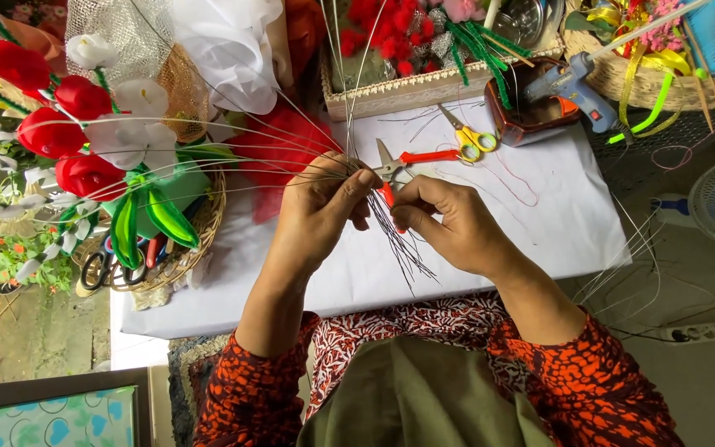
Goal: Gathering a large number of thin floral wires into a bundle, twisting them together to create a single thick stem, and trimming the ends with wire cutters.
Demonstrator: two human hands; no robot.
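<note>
Both hands [391,211] pinching gathered wire stems [399,240], red-handled pliers [403,161] and yellow scissors [469,136] just beyond.

Seen from above, a person's left hand [322,203] pinches a bundle of thin wire stems [395,240] over a white cloth-covered table [539,223]. The right hand [448,222] grips the wires just beside it, at three o'clock. Red-handled pliers [403,161] lie touching the fingers at twelve o'clock. Red and white fabric flowers [84,124] fan out toward ten o'clock.
</note>
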